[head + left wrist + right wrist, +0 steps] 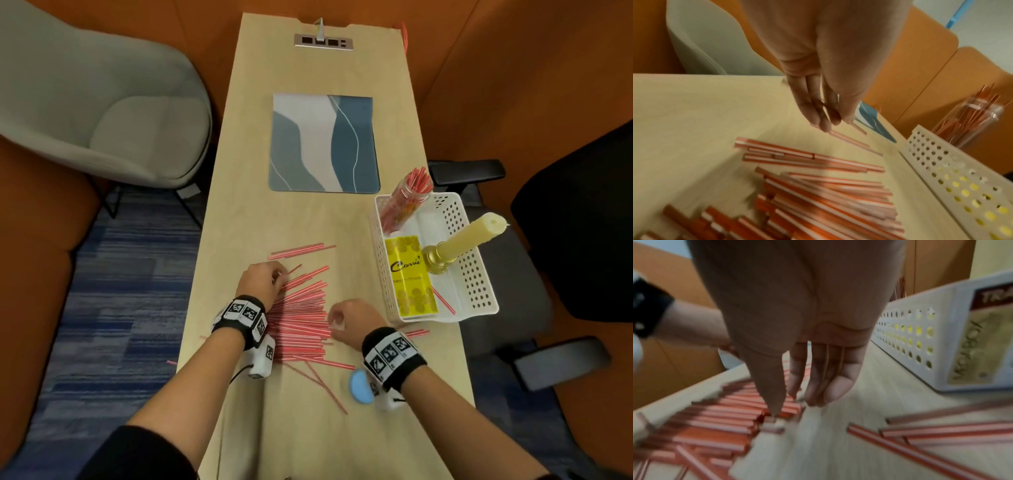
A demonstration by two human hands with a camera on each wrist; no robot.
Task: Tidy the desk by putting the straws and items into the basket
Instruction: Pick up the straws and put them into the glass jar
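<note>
I have both hands down on the desk (308, 219) at the big pile of red-and-white straws (301, 318), which lies near me in the middle, its long axis running left to right. My left hand (260, 282) sits at the pile's left, far corner. In the left wrist view its fingers (816, 116) are straight and pressed together, tips down on a stray straw; whether they pinch it I cannot tell. My right hand (351, 318) is at the pile's right ends, with fingers hanging loosely and the thumb tip (774, 408) touching the straw ends; nothing is gripped there that I can see.

The white basket (479, 270) stands to the right and a little farther away, already holding a jar of straws (406, 202), a yellow packet (411, 277) and a candle (462, 240). The basket is nearer my right hand, so I judge that any carry should go rightward with that hand. A blue disc (359, 385) lies close under my right wrist.
</note>
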